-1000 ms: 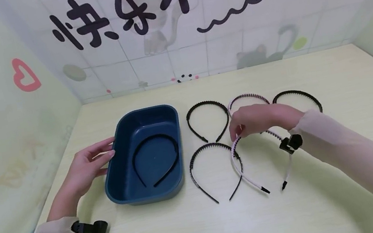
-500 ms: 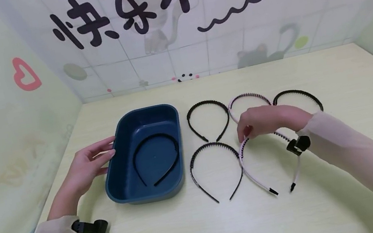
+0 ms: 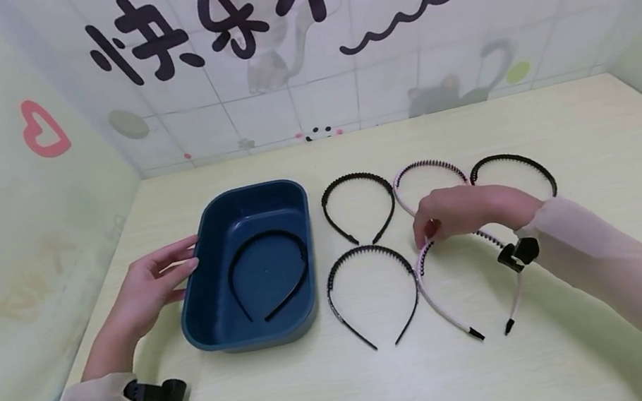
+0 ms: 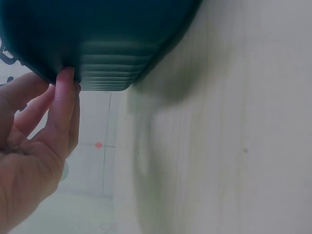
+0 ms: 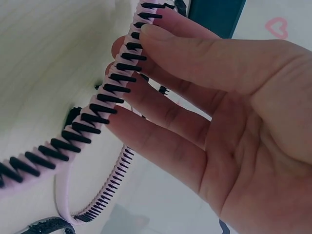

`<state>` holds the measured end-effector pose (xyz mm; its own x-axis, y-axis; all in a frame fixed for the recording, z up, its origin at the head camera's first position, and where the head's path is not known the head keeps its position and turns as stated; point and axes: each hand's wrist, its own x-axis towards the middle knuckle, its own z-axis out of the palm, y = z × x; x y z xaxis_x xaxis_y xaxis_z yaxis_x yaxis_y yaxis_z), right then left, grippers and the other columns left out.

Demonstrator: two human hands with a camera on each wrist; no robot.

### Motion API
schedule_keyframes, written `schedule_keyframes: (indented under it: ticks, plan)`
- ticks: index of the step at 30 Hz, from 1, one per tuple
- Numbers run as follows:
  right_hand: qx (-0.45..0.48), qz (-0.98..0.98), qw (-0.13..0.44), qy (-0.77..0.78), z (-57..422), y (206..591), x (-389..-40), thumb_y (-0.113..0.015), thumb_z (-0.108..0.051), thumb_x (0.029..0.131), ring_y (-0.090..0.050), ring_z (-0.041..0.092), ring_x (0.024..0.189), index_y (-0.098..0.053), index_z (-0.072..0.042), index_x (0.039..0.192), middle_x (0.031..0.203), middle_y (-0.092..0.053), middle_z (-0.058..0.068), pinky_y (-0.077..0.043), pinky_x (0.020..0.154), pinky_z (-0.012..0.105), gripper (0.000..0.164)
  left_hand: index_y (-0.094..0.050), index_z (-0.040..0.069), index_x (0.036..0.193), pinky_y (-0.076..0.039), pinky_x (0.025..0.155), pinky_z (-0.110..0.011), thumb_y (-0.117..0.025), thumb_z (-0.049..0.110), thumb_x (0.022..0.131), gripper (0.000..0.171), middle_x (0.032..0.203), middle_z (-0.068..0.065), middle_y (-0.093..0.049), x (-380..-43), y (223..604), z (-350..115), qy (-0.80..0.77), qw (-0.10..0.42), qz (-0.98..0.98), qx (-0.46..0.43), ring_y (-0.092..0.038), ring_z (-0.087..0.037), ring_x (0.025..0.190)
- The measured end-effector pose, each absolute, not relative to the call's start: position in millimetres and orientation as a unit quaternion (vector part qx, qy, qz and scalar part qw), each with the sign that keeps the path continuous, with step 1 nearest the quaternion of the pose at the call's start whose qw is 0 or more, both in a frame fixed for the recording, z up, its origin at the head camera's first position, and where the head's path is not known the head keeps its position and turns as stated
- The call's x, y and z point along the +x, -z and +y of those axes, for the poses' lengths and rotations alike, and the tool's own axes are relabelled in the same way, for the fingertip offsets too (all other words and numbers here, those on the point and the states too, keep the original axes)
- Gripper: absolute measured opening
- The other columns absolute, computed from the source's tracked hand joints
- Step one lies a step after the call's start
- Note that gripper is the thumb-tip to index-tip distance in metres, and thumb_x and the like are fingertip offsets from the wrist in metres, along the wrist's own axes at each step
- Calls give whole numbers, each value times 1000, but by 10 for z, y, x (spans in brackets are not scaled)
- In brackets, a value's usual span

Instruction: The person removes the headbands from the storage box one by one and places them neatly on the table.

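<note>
In the head view, my right hand (image 3: 454, 209) pinches the toothed arch of a pink headband (image 3: 442, 304), whose black-tipped ends point toward me. Up close in the right wrist view, the thumb and fingertips of that hand hold the band (image 5: 80, 134), its black teeth facing the palm. At the left, my left hand (image 3: 152, 287) rests fingers and thumb, nearly straight, against the rim of a blue plastic basin (image 3: 255, 337). Its fingertips press the basin wall (image 4: 112, 48) in the left wrist view. A black headband (image 3: 265, 235) lies inside the basin.
Around my right hand lie a black headband (image 3: 353, 175), another pink headband (image 3: 427, 162) and a black headband (image 3: 509, 156) in a back row. A thin dark headband (image 3: 362, 248) is in front, beside the held one. A printed wall (image 3: 322, 96) stands behind the table.
My right hand has shifted a little right and toward me, with the pink headband moving along, away from the thin dark headband. My left hand and the basin stay put.
</note>
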<state>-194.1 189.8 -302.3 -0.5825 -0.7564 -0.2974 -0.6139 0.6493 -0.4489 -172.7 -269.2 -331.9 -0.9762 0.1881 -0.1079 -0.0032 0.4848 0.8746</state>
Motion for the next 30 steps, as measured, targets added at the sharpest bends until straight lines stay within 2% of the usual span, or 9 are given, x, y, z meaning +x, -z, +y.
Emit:
schedule_keyframes:
  ticks: [11,22,30]
  plan:
    - [-380,877,243,165,1929,3117,-1961,-57,14,76,-57,13,88,-71,-12,93,91,-64,-4,-45,81,30,34,-41,14,139,-50,72,-27,-56,36,91,56,120,-6,-48,-1731,3322,-2685,-504,95,857,53,-54,1,97]
    - [-388,874,235,173,1926,3144,-1959,-55,15,76,-57,15,83,-72,-11,91,88,-64,-4,-45,76,29,34,-42,14,139,-50,72,-26,-56,37,91,56,121,-8,-47,-1726,3316,-2679,-499,92,860,50,-54,2,97]
    - [-398,870,230,175,1936,3159,-1977,-58,13,75,-56,13,80,-71,-11,90,85,-63,-5,-45,74,28,31,-42,14,139,-51,71,-27,-56,35,91,54,120,-7,-46,-1722,3324,-2683,-505,86,857,58,-54,3,97]
